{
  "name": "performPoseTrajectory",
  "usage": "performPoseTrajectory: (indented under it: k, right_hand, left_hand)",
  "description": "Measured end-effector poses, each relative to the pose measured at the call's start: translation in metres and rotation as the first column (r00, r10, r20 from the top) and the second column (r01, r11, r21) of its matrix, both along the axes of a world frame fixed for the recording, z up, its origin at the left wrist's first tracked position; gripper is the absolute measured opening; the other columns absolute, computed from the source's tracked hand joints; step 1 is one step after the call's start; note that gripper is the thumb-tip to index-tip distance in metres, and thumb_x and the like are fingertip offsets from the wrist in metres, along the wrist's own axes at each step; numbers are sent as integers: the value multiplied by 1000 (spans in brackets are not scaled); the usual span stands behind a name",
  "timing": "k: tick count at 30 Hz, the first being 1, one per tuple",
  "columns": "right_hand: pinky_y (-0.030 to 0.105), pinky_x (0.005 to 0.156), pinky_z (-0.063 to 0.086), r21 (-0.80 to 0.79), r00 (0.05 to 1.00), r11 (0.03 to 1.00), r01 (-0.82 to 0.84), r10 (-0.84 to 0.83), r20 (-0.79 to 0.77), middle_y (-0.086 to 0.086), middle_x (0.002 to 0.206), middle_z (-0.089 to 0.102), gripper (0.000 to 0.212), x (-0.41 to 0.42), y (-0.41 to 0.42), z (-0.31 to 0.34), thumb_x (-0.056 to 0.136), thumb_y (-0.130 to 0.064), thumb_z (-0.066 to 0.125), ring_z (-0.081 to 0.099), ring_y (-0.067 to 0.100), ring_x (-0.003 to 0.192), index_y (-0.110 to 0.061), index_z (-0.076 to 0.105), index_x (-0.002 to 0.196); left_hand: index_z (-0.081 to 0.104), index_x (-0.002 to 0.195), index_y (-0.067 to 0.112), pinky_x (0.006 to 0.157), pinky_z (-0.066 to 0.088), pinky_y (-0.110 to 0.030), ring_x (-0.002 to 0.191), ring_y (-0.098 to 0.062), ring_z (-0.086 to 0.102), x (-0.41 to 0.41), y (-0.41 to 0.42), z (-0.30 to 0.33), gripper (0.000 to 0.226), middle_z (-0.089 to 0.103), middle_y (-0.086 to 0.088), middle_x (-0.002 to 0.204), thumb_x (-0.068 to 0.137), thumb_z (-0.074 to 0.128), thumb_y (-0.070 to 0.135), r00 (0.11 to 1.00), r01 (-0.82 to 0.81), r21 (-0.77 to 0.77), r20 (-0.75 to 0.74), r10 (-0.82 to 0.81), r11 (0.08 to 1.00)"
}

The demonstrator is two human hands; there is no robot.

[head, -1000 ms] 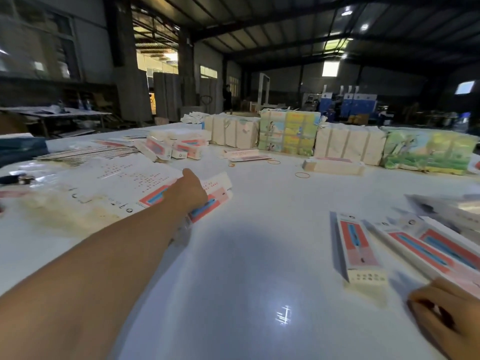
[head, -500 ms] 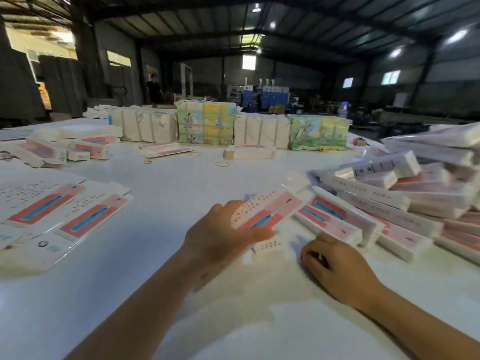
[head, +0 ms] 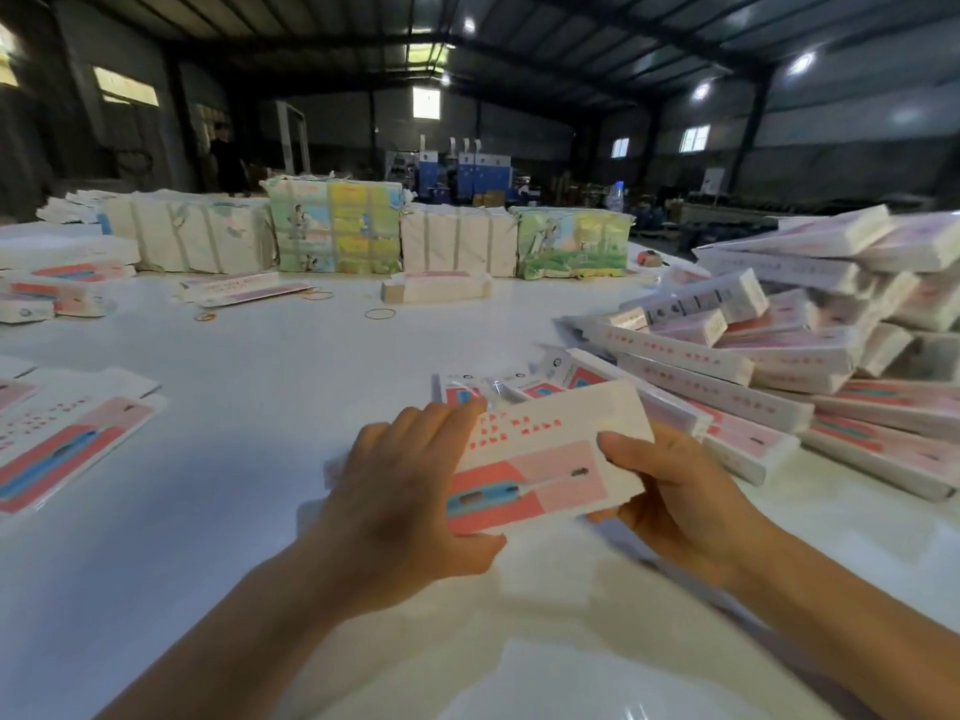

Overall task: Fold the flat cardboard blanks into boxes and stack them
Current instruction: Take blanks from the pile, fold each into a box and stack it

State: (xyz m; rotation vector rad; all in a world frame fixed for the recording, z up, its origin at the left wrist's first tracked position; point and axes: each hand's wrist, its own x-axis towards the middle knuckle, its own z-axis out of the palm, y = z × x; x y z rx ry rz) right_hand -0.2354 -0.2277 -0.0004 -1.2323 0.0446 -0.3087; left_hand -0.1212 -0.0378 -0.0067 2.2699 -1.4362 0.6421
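Observation:
Both hands hold one flat cardboard blank [head: 545, 454], white with pink and red print and a blue toothbrush picture, lifted a little above the white table [head: 270, 366]. My left hand [head: 410, 491] grips its left end, fingers over the top edge and thumb under the bottom edge. My right hand [head: 670, 491] grips its right end, thumb on the printed face. A heap of folded boxes [head: 779, 345] lies to the right. More flat blanks [head: 67, 439] lie at the left edge.
Wrapped bundles of blanks [head: 332, 226] line the far side of the table. One folded box [head: 436, 288] and several rubber bands [head: 379, 314] lie in the middle distance. A person [head: 226, 158] stands far back on the left. Small boxes [head: 47, 293] sit at far left.
The view swung right toward the box heap. My left hand carried a blank from the left pile to the centre, and my right hand came up and took its right end.

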Motion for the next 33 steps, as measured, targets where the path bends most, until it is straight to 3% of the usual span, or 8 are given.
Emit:
performPoseTrajectory:
  k: [4, 8, 12, 18, 23, 26, 30, 33]
  right_hand:
    - [34, 55, 57, 53, 969, 968, -244, 241, 60, 18, 103, 70, 44, -4, 2, 2, 68, -11, 80, 70, 29, 81, -5, 68, 110]
    - [34, 47, 55, -42, 989, 989, -143, 141, -46, 20, 103, 70, 45, -5, 1, 1, 69, 3, 58, 70, 32, 80, 0, 58, 114]
    - [31, 40, 52, -166, 987, 973, -163, 160, -32, 18, 100, 71, 45, -8, 1, 2, 58, -16, 87, 69, 31, 70, -7, 73, 100]
    - [23, 37, 42, -448, 999, 894, -13, -5, -39, 5, 54, 62, 22, -8, 2, 9, 69, -15, 70, 47, 16, 33, -20, 78, 90]
    - [20, 32, 36, -245, 992, 969, 27, -56, -110, 7, 40, 47, 19, -9, 3, 12, 57, 4, 70, 39, 13, 28, -7, 76, 71]
    - [23, 34, 42, -113, 987, 982, 151, -156, -34, 10, 49, 54, 16, -9, 7, 14, 70, -11, 64, 45, 15, 32, 1, 68, 80]
    - [24, 46, 48, -309, 774, 718, 623, -510, 375, -1, 60, 60, 12, -13, 14, 7, 88, -2, 59, 54, 15, 46, -11, 64, 83]
    - [14, 54, 47, -479, 738, 567, 671, -445, 508, -10, 77, 64, 30, -10, 25, -3, 87, 0, 60, 59, 8, 58, -29, 69, 87]
  left_hand:
    - [38, 132, 24, 74, 43, -28, 87, -9, 51, -11, -4, 5, 88, 57, 8, 111, 59, 60, 67, 997, 76, -95, 32, -73, 993]
    - [47, 124, 18, 69, 43, -26, 80, -14, 56, -15, 0, 12, 84, 61, 5, 103, 57, 62, 68, 993, 62, -24, 102, -60, 998]
    - [56, 116, 16, 57, 26, -6, 68, -8, 56, -20, 3, 18, 84, 66, 5, 94, 51, 65, 68, 993, 39, 16, 110, -40, 999]
    - [63, 109, 15, 48, 38, -16, 53, -14, 59, -20, 3, 21, 69, 71, 1, 89, 56, 66, 59, 992, 41, -3, 120, -40, 999]
    - [53, 123, 25, 55, 36, -18, 66, -14, 60, -20, 0, 21, 80, 68, 7, 106, 59, 58, 72, 998, -57, 70, -3, 58, 996]
    - [45, 130, 32, 61, 43, -20, 80, -10, 58, -18, 2, 18, 84, 61, 14, 116, 59, 51, 75, 985, -79, 7, -151, 79, 997]
    - [47, 123, 39, 66, 47, -22, 84, -9, 59, -16, 5, 18, 74, 60, 21, 117, 59, 44, 77, 958, -169, -54, -245, 151, 984]
    - [48, 120, 36, 61, 45, -21, 77, -10, 56, -20, 0, 16, 73, 62, 18, 112, 63, 49, 82, 942, -220, -47, -268, 200, 974]
